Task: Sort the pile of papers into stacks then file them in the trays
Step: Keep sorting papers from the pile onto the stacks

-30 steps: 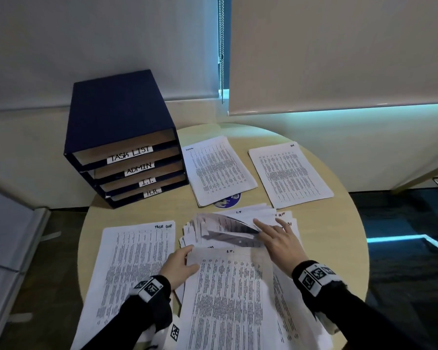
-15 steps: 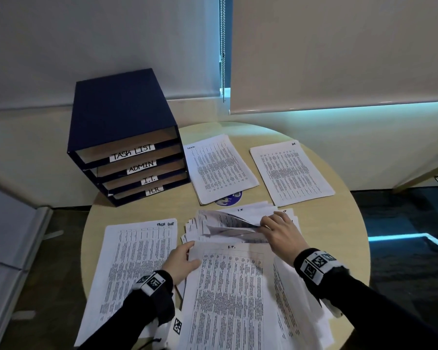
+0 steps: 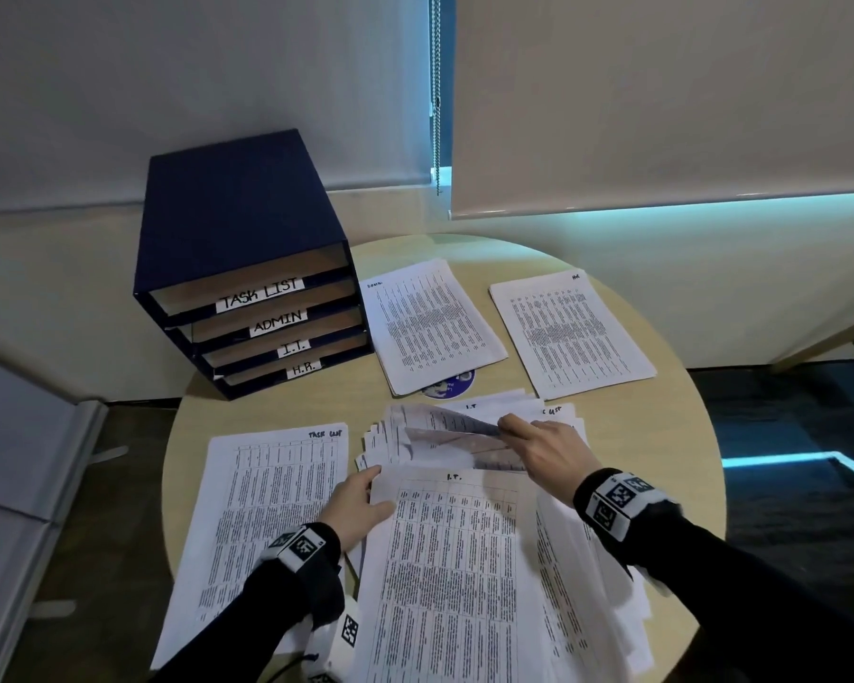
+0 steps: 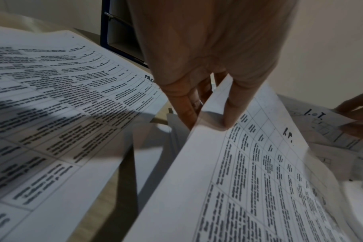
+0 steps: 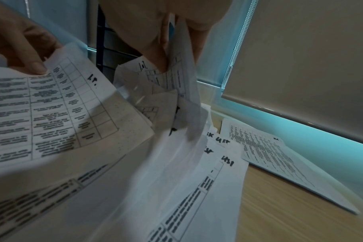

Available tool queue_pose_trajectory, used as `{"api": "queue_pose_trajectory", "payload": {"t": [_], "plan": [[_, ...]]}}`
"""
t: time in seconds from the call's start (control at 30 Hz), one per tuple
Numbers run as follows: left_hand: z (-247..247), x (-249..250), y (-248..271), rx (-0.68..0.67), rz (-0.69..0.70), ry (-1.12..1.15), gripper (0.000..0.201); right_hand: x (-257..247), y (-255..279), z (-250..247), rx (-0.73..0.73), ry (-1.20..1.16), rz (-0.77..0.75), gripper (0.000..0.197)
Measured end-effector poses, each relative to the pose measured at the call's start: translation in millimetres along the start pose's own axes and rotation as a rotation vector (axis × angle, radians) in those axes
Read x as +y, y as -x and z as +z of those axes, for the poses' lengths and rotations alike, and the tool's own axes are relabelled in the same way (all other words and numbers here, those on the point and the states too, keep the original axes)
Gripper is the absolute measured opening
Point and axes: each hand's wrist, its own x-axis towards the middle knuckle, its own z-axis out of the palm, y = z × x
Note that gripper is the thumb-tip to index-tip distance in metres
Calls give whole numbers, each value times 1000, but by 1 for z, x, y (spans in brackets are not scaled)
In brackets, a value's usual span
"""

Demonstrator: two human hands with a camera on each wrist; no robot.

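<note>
On the round wooden table (image 3: 661, 485) a navy filing unit (image 3: 228, 214) stands at the far left with four trays, labelled TASK LIST, ADMIN, I.T. and H.R. from top to bottom; three sorted stacks lie flat on the table: the task list stack (image 3: 267, 525) at the near left, a second stack (image 3: 430, 322) just right of the trays, and a third stack (image 3: 570, 332) further right, apart from it; the unsorted pile (image 3: 469, 436) sits at the near middle, fanned and overlapping; the left hand (image 3: 353, 505) pinches the top left corner of a raised I.T. sheet (image 3: 454, 574), thumb on top; the right hand (image 3: 548, 448) pinches a bent sheet (image 3: 444, 426) lifted from the pile; a round blue sticker (image 3: 452, 384) shows under the second stack.
</note>
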Motion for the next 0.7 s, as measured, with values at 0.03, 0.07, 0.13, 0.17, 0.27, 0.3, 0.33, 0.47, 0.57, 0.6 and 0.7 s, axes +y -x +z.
{"api": "queue_pose_trajectory", "payload": {"t": [0.03, 0.07, 0.13, 0.17, 0.27, 0.3, 0.33, 0.47, 0.57, 0.6, 0.7], "plan": [[0, 0, 1, -5, 5, 1, 79, 0, 0, 0, 4, -2, -15, 44], [0, 0, 1, -9, 10, 6, 83, 0, 0, -1, 4, -6, -30, 45], [-1, 1, 2, -12, 11, 10, 82, 0, 0, 0, 17, -11, -54, 44], [0, 2, 2, -7, 11, 12, 78, -1, 1, 0, 35, -13, -69, 39], [0, 1, 2, -13, 7, 13, 76, -1, 3, -2, 81, -30, -121, 28], [0, 1, 2, -17, 8, 3, 79, -1, 3, -4, 84, -26, -125, 28], [0, -2, 0, -22, 13, -4, 84, -3, 3, -5, 84, -21, -119, 29], [1, -14, -12, -15, 12, -36, 92, -15, 6, -4, 62, -121, 1, 31], [2, -18, -16, 2, 1, -63, 91, -19, 1, -10, 77, -363, 212, 26], [2, -16, -15, 0, -4, -59, 89, -18, -2, -15, 85, -421, 269, 22], [3, -3, -6, -10, 11, -50, 74, -13, -14, -36, 96, -463, 326, 14]]}}
